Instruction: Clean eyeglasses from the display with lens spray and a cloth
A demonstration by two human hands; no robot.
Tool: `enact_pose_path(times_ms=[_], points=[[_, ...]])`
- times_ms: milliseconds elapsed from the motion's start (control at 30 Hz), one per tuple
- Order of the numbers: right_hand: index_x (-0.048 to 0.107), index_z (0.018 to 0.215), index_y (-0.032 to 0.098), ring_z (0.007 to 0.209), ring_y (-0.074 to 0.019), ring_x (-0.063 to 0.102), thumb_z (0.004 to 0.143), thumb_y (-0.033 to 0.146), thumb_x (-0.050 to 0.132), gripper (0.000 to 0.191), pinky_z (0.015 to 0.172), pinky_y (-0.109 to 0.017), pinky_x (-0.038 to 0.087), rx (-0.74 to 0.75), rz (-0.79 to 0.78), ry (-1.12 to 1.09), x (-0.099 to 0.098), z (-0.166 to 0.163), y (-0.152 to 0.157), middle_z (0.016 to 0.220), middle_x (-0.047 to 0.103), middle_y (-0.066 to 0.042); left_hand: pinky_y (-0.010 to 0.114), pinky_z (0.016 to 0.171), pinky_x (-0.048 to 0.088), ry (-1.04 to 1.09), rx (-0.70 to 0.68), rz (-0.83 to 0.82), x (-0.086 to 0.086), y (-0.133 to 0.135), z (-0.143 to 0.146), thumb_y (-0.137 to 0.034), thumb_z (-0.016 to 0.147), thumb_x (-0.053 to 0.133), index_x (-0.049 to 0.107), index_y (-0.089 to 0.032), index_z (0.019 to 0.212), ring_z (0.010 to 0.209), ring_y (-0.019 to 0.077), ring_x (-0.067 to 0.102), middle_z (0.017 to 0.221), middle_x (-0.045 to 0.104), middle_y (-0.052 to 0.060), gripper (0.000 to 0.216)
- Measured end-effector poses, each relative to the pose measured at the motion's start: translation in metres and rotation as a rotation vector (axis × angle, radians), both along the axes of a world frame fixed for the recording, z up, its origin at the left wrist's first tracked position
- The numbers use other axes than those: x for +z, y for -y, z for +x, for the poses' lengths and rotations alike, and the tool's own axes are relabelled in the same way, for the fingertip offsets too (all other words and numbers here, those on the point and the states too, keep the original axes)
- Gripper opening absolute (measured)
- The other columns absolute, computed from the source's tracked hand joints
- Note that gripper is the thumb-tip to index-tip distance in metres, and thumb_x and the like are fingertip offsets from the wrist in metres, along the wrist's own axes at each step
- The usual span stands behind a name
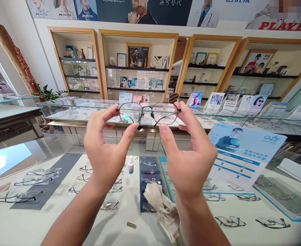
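Note:
A pair of eyeglasses with thin dark round rims is held up at eye level, its temples folded in behind the lenses. My left hand grips the left end between thumb and fingers. At the other end, my right hand pinches the frame in the same way. Below on the glass counter stands a small white spray bottle. A crumpled beige cloth lies beside my right forearm. Near the front is a small gold-coloured piece.
Several eyeglasses lie in the glass display case under my arms. A blue-and-white sign stands to the right. Behind runs another glass counter with upright cards, and wooden-framed shelves line the wall.

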State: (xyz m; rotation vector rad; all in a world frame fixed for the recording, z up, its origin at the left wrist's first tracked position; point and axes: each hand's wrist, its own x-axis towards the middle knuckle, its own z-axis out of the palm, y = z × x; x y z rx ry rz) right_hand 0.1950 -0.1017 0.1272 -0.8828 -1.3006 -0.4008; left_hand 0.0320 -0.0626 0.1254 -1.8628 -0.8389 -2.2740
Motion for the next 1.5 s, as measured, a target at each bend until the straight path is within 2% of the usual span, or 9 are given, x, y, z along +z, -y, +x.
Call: enact_pose_path(times_ms=[167,300,500,733,933,1067,1167,1367,1500], points=[[0.061,0.161,0.028,0.142,-0.034,0.07,0.107,0.035,0.067,0.056,0.114,-0.057,0.064,0.112,-0.066,-0.025,-0.002,0.002,-0.01,0.156,0.07,-0.011,0.052,0.104,0.059,0.032,0.092,0.164,-0.005,-0.007,0.002,-0.037,0.089,0.093,0.072,-0.035,0.138,0.129,0.0315,0.066,0.134,0.07,0.008,0.054],[0.059,0.163,0.028,0.142,-0.0348,0.069,0.106,0.039,0.066,0.058,0.111,-0.057,0.065,0.147,-0.092,-0.036,-0.003,0.003,-0.017,0.157,0.069,-0.013,0.054,0.106,0.061,0.04,0.145,0.172,-0.007,-0.01,0.002,-0.043,0.088,0.093,0.071,-0.033,0.138,0.135,0.0339,0.063,0.136,0.069,0.01,0.056],[0.056,0.165,0.029,0.144,-0.0335,0.068,0.107,0.035,0.064,0.059,0.116,-0.059,0.063,0.084,-0.009,-0.007,-0.007,-0.003,-0.024,0.16,0.066,-0.013,0.055,0.116,0.057,0.07,0.044,0.121,-0.008,-0.022,0.006,-0.05,0.094,0.086,0.065,-0.034,0.146,0.145,0.0336,0.06,0.148,0.064,0.011,0.059],[0.058,0.162,0.028,0.146,-0.034,0.066,0.108,0.033,0.061,0.054,0.114,-0.062,0.065,-0.043,0.103,0.038,-0.01,-0.013,-0.029,0.154,0.069,-0.013,0.047,0.121,0.056,0.103,-0.101,0.048,-0.013,-0.039,0.015,-0.059,0.095,0.083,0.055,-0.032,0.154,0.147,0.0312,0.063,0.153,0.061,0.013,0.071],[0.058,0.16,0.027,0.147,-0.0349,0.064,0.107,0.034,0.062,0.054,0.118,-0.064,0.061,-0.031,0.064,0.045,-0.01,-0.015,-0.028,0.154,0.069,-0.014,0.045,0.121,0.056,0.141,-0.096,0.038,-0.014,-0.042,0.017,-0.063,0.096,0.08,0.055,-0.03,0.152,0.144,0.0301,0.065,0.154,0.06,0.014,0.07],[0.061,0.158,0.026,0.146,-0.0333,0.065,0.106,0.034,0.062,0.052,0.118,-0.061,0.061,0.006,0.057,0.036,-0.009,-0.014,-0.026,0.152,0.071,-0.013,0.046,0.121,0.055,0.151,-0.09,0.051,-0.014,-0.044,0.018,-0.061,0.096,0.08,0.055,-0.03,0.151,0.144,0.0307,0.065,0.152,0.061,0.014,0.068],[0.064,0.155,0.026,0.145,-0.0327,0.066,0.107,0.036,0.061,0.049,0.116,-0.058,0.062,0.123,0.061,-0.02,-0.008,-0.012,-0.027,0.152,0.071,-0.013,0.047,0.12,0.055,0.162,-0.071,0.075,-0.015,-0.045,0.018,-0.058,0.096,0.082,0.055,-0.029,0.151,0.143,0.031,0.064,0.149,0.061,0.013,0.067],[0.081,0.13,0.029,0.134,-0.029,0.073,0.11,0.039,0.06,0.031,0.118,-0.053,0.06,0.552,0.069,-0.323,-0.004,-0.006,-0.038,0.139,0.079,-0.008,0.048,0.112,0.055,0.152,0.07,0.217,-0.02,-0.044,0.017,-0.051,0.092,0.088,0.058,-0.03,0.145,0.138,0.0312,0.064,0.144,0.062,0.011,0.065],[0.084,0.123,0.029,0.134,-0.0287,0.073,0.107,0.044,0.067,0.027,0.12,-0.055,0.057,0.648,0.005,-0.416,-0.003,-0.003,-0.043,0.138,0.08,-0.007,0.051,0.108,0.055,0.125,0.099,0.289,-0.021,-0.041,0.018,-0.047,0.089,0.091,0.06,-0.032,0.144,0.135,0.0329,0.062,0.142,0.062,0.011,0.065]])
